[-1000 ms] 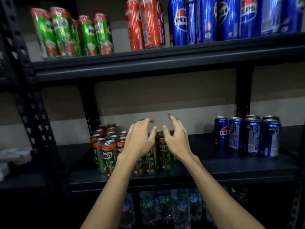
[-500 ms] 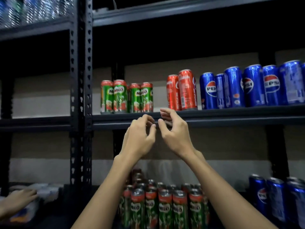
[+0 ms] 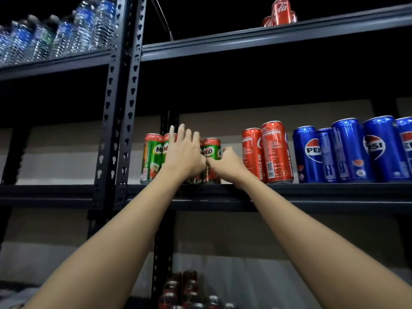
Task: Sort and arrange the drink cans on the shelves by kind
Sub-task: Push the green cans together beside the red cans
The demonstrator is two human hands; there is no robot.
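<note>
A group of green Milo cans point(image 3: 153, 157) stands on the middle shelf point(image 3: 323, 190), just right of the black upright post. My left hand point(image 3: 184, 156) reaches up in front of these cans with its fingers straight, covering the middle ones. To its right, my right hand point(image 3: 226, 163) curls its fingers round the side of the rightmost Milo can point(image 3: 211, 148). Further right on the same shelf stand two red cans point(image 3: 275, 152), then a row of blue Pepsi cans point(image 3: 347, 152).
Red Coca-Cola cans point(image 3: 280, 10) sit on the top shelf. Water bottles point(image 3: 66, 34) line the upper left shelf beyond the perforated post point(image 3: 120, 108). More Milo cans point(image 3: 185, 291) show dimly on the shelf below, between my forearms.
My view has tilted up from the lower shelf to the middle one. Both hands rose from the lower Milo cans and now reach the Milo cans on the middle shelf.
</note>
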